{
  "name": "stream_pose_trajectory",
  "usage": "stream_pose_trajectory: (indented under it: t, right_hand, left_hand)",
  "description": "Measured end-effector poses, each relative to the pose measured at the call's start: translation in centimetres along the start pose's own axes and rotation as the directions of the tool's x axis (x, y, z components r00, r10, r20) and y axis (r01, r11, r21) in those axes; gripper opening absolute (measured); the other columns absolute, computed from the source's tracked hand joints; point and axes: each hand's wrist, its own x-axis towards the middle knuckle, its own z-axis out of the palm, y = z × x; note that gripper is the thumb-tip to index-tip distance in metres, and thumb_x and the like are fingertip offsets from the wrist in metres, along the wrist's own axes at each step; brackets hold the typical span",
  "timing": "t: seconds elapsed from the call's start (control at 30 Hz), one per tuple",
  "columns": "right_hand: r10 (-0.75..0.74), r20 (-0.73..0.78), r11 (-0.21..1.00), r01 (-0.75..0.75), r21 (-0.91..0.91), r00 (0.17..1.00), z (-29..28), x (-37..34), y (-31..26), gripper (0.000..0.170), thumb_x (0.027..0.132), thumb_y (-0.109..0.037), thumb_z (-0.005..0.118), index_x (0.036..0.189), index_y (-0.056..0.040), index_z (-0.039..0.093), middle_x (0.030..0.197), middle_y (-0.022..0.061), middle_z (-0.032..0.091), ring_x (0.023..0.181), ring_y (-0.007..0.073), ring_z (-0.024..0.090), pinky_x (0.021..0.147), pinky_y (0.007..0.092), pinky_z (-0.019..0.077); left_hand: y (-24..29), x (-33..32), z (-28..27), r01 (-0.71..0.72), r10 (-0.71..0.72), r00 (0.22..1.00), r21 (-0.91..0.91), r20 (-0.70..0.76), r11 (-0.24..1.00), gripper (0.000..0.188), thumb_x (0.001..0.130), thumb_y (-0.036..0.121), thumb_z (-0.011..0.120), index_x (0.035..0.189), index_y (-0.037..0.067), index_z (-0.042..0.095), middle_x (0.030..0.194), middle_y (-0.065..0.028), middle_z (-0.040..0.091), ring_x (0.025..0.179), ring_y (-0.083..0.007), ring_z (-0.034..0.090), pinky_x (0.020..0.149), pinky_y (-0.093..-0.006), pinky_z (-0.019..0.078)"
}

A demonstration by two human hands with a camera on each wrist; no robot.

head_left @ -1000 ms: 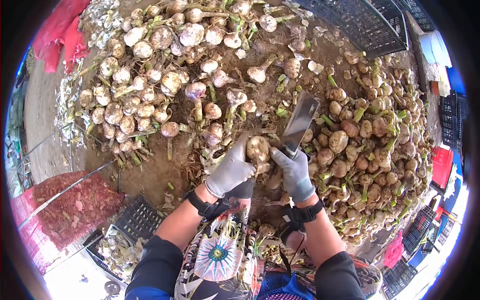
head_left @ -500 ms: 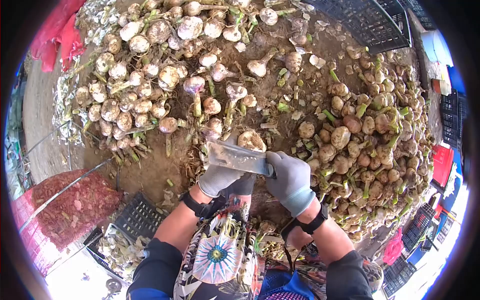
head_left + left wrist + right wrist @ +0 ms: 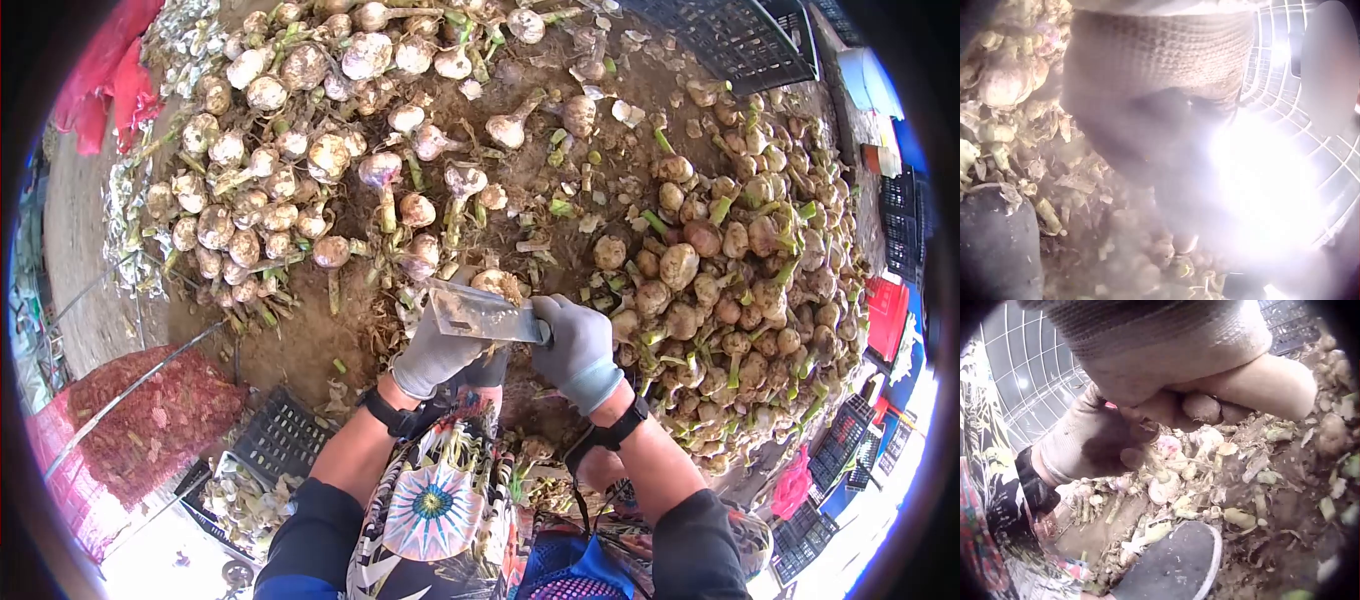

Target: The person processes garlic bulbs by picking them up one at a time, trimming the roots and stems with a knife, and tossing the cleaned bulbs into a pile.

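Observation:
In the head view my gloved left hand (image 3: 438,352) grips a garlic bulb (image 3: 497,283), whose root side shows above the blade. My gloved right hand (image 3: 578,350) holds a cleaver (image 3: 488,314) by its handle. The broad blade lies sideways over the left fingers and overlaps the lower part of the bulb. In the right wrist view the left hand (image 3: 1079,447) is low beside the right hand (image 3: 1160,356), over loose garlic and trimmings. Strong glare covers part of the left wrist view, where the left glove (image 3: 1147,106) fills the middle.
Garlic with stems lies in a pile (image 3: 260,200) at the left and trimmed bulbs in a heap (image 3: 740,300) at the right. A black crate (image 3: 735,45) stands at the back right, another crate (image 3: 282,435) near the left elbow. A red mesh sack (image 3: 155,415) sits at far left.
The right hand has swung the cleaver from pointing up and away to lying leftward across the left hand. The garlic bulb, fully visible before, is now partly behind the blade.

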Motion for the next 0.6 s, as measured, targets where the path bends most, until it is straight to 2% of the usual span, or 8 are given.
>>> stream_pose_trajectory:
  t: [0.07, 0.13, 0.2, 0.3, 0.37, 0.47, 0.53, 0.6]
  right_hand:
    - [0.027, -0.011, 0.998, -0.026, 0.061, 1.0, 0.7, -0.3, 0.3, 0.021, 0.074, -0.011, 0.067, 0.095, -0.0084, 0.068, 0.086, 0.0157, 0.068, 0.079, 0.0372, 0.067, 0.068, 0.0435, 0.0536]
    - [0.508, 0.279, 0.857, -0.51, -0.073, 0.815, 2.3, 0.1, 5.3, 0.023, 0.079, -0.019, 0.068, 0.1, -0.0104, 0.07, 0.091, 0.0162, 0.071, 0.089, 0.0373, 0.068, 0.075, 0.0438, 0.0551]
    - [0.474, 0.273, 0.88, -0.458, -0.124, 0.837, 2.2, -2.2, 7.9, 0.026, 0.082, -0.024, 0.067, 0.102, -0.0094, 0.071, 0.087, 0.0192, 0.071, 0.086, 0.0384, 0.069, 0.074, 0.0432, 0.0547]
    - [0.443, 0.205, 0.875, -0.471, 0.117, 0.873, 1.2, -2.4, 5.9, 0.028, 0.082, -0.026, 0.069, 0.104, -0.0098, 0.071, 0.083, 0.02, 0.069, 0.083, 0.0382, 0.068, 0.072, 0.0423, 0.0538]
    - [0.311, 0.058, 0.87, -0.309, 0.384, 0.949, 0.8, -1.3, 4.1, 0.029, 0.081, -0.027, 0.071, 0.105, -0.0099, 0.071, 0.081, 0.0201, 0.068, 0.078, 0.0388, 0.067, 0.069, 0.0415, 0.0531]
    - [0.183, 0.098, 0.888, -0.207, 0.412, 0.978, -1.9, 0.5, 0.3, 0.028, 0.082, -0.025, 0.071, 0.105, -0.0097, 0.071, 0.08, 0.0209, 0.067, 0.075, 0.0399, 0.066, 0.067, 0.0418, 0.0531]
    - [0.142, 0.102, 0.92, -0.169, 0.353, 0.985, -2.2, 1.5, -0.4, 0.024, 0.082, -0.014, 0.07, 0.103, -0.0022, 0.069, 0.073, 0.0158, 0.066, 0.068, 0.0186, 0.067, 0.064, 0.0346, 0.052]
    - [0.176, 0.231, 0.963, -0.217, 0.162, 0.957, -1.2, 2.0, 1.3, 0.026, 0.084, -0.024, 0.066, 0.106, -0.01, 0.071, 0.08, 0.0205, 0.068, 0.078, 0.0407, 0.067, 0.069, 0.0434, 0.0544]
  left_hand:
    - [1.3, -0.6, 0.6, 0.012, -0.013, 0.999, -0.015, -0.033, 1.0, 0.076, 0.076, 0.017, 0.085, 0.136, 0.0, 0.043, 0.11, -0.0058, 0.068, 0.099, -0.0132, 0.065, 0.087, -0.0288, 0.0532]
    - [4.0, -1.3, 1.6, -0.102, 0.104, 0.995, 0.238, 0.002, 0.966, 0.068, 0.071, 0.019, 0.088, 0.126, 0.001, 0.051, 0.111, -0.0071, 0.067, 0.1, -0.0142, 0.064, 0.089, -0.03, 0.0519]
    - [7.0, -1.7, 2.0, -0.267, 0.241, 0.961, 0.242, 0.132, 0.933, 0.067, 0.07, 0.017, 0.089, 0.125, 0.003, 0.054, 0.114, -0.0081, 0.063, 0.104, -0.0146, 0.061, 0.092, -0.0295, 0.0495]
    - [5.5, -0.9, 2.4, 0.004, -0.003, 1.0, -0.056, 0.019, 0.998, 0.054, 0.077, 0.006, 0.079, 0.125, 0.004, 0.056, 0.115, -0.0086, 0.06, 0.105, -0.0153, 0.06, 0.092, -0.0306, 0.049]
    - [4.1, -0.3, 1.5, -0.172, 0.157, 0.984, 0.224, 0.081, 0.959, 0.049, 0.076, 0.001, 0.078, 0.121, 0.004, 0.058, 0.113, -0.0085, 0.061, 0.104, -0.0176, 0.061, 0.091, -0.0316, 0.0495]
    - [5.5, -0.4, 1.3, -0.281, 0.219, 0.96, 0.586, 0.176, 0.76, 0.035, 0.069, -0.004, 0.076, 0.1, 0.008, 0.067, 0.107, -0.0095, 0.062, 0.1, -0.0247, 0.063, 0.087, -0.0381, 0.0511]
    - [5.5, -0.3, 0.7, -0.538, 0.31, 0.832, 0.805, 0.46, 0.251, 0.029, 0.063, 0.004, 0.078, 0.09, 0.011, 0.068, 0.103, -0.0089, 0.061, 0.101, -0.0264, 0.062, 0.086, -0.0436, 0.051]
    - [5.9, -1.1, 0.5, -0.54, 0.198, 0.834, 0.834, 0.515, 0.109, 0.02, 0.065, 0.012, 0.078, 0.082, 0.014, 0.068, 0.105, -0.0059, 0.062, 0.103, -0.0255, 0.061, 0.086, -0.0467, 0.0503]
